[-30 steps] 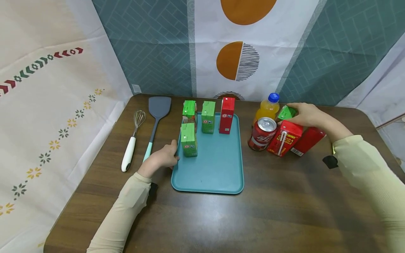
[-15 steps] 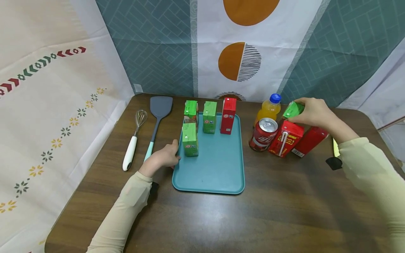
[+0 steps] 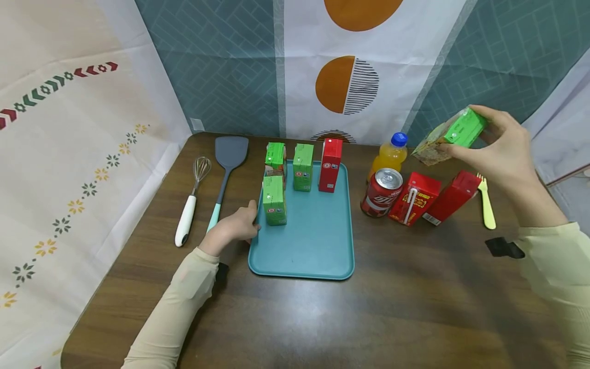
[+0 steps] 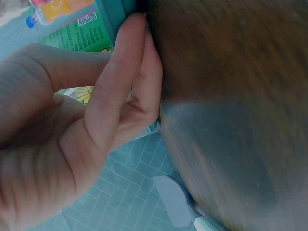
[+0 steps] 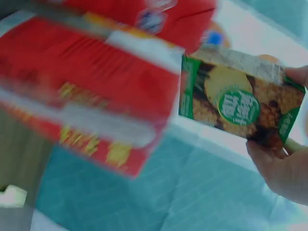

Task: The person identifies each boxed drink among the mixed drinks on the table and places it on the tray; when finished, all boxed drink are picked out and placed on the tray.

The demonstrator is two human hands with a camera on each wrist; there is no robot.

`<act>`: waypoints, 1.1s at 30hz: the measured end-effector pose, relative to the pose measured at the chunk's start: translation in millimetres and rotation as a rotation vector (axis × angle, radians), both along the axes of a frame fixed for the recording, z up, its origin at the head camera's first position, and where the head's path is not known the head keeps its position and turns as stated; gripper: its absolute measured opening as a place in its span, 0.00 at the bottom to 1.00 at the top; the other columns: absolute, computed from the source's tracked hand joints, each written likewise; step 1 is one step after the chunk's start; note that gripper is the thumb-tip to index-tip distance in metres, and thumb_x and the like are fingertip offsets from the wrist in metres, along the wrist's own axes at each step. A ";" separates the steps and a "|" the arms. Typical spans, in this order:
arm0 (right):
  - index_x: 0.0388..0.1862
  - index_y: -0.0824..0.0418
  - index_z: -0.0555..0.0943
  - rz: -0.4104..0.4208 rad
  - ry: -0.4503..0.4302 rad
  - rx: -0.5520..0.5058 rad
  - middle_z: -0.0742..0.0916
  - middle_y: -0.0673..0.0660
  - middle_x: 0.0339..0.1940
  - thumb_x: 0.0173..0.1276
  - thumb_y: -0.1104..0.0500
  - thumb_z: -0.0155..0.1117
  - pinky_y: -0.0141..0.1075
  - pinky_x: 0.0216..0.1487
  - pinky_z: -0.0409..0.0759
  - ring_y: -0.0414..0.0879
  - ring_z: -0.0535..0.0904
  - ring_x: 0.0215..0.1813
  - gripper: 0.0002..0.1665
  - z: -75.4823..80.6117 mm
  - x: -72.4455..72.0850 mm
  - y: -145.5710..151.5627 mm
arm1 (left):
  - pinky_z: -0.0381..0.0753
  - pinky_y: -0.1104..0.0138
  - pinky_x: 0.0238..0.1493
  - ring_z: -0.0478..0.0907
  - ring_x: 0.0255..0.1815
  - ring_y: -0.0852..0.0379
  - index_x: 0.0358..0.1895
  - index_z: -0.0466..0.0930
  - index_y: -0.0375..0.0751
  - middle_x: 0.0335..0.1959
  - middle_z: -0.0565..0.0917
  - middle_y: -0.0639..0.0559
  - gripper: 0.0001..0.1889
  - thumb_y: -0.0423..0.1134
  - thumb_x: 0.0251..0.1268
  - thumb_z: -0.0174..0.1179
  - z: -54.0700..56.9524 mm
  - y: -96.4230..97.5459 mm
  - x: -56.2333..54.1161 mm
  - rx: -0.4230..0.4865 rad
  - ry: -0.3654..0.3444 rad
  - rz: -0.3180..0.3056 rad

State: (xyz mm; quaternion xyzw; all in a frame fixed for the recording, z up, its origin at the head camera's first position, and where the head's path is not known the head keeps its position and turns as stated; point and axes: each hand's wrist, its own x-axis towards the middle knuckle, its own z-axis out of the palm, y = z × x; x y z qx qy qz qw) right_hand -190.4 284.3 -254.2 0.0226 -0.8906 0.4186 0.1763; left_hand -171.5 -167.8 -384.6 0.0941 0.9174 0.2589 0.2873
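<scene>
My right hand (image 3: 507, 148) grips a green-topped juice carton (image 3: 464, 128) by one end, tilted in the air above the back right of the table. Pineapple pictures cover the carton's side in the right wrist view. At the left rim of the teal tray (image 3: 315, 246), my left hand (image 3: 234, 225) pinches the edge, its fingers and thumb meeting there in the left wrist view. Several cartons stand on the tray: a front green carton (image 3: 275, 201), a back left green carton (image 3: 275, 154), a middle green carton (image 3: 302, 167) and a red carton (image 3: 330, 165).
Right of the tray stand an orange juice bottle (image 3: 389, 154), a red soda can (image 3: 381, 193), a red carton with a straw (image 3: 413, 200) and a tilted red carton (image 3: 452, 197). A yellow fork (image 3: 486, 204) lies beyond. A whisk (image 3: 186, 218) and a spatula (image 3: 230, 154) lie left.
My right hand has lifted the green carton from behind the red cartons, moving up and to the right and tilting it. The fork has come into full view. My left hand stays at the tray.
</scene>
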 end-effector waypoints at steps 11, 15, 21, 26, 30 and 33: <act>0.60 0.63 0.75 0.270 0.123 -0.465 0.81 0.54 0.50 0.44 0.79 0.69 0.21 0.37 0.76 0.42 0.80 0.43 0.40 20.2 33.2 -49.1 | 0.76 0.65 0.25 0.81 0.21 0.53 0.62 0.46 0.22 0.34 0.78 0.33 0.26 0.27 0.66 0.47 2.8 -1.1 -0.8 -0.006 0.002 0.009; 0.59 0.65 0.76 0.369 0.111 -0.540 0.83 0.56 0.46 0.43 0.80 0.69 0.24 0.36 0.78 0.44 0.80 0.39 0.39 17.6 39.6 -68.4 | 0.77 0.65 0.26 0.81 0.22 0.52 0.64 0.44 0.22 0.39 0.78 0.29 0.28 0.27 0.66 0.47 2.6 -0.7 -1.2 -0.003 -0.004 0.017; 0.60 0.61 0.76 0.380 0.089 -0.439 0.82 0.54 0.48 0.45 0.76 0.72 0.26 0.36 0.79 0.45 0.79 0.41 0.39 5.5 41.0 -96.4 | 0.78 0.64 0.27 0.81 0.23 0.53 0.68 0.35 0.22 0.46 0.76 0.25 0.35 0.28 0.67 0.47 3.0 0.4 -0.9 -0.007 -0.017 0.022; 0.61 0.58 0.75 0.389 0.083 -0.301 0.79 0.52 0.51 0.46 0.71 0.74 0.26 0.42 0.77 0.45 0.78 0.47 0.39 -11.2 36.1 -117.1 | 0.78 0.64 0.27 0.81 0.24 0.53 0.69 0.32 0.22 0.50 0.74 0.23 0.37 0.27 0.67 0.47 2.4 1.0 0.5 0.004 -0.027 0.022; 0.61 0.57 0.75 0.431 0.057 -0.241 0.78 0.53 0.53 0.47 0.67 0.75 0.27 0.49 0.75 0.43 0.76 0.50 0.39 -27.9 28.6 -131.2 | 0.78 0.65 0.27 0.81 0.24 0.53 0.68 0.35 0.22 0.48 0.75 0.25 0.35 0.27 0.67 0.47 2.5 1.3 0.9 0.003 -0.021 0.022; 0.62 0.55 0.74 0.457 0.016 -0.195 0.77 0.52 0.54 0.48 0.64 0.76 0.28 0.47 0.76 0.42 0.77 0.50 0.40 -40.0 22.0 -140.7 | 0.77 0.65 0.27 0.81 0.24 0.52 0.68 0.36 0.22 0.47 0.76 0.26 0.34 0.28 0.67 0.47 2.7 1.7 0.9 0.000 -0.023 0.021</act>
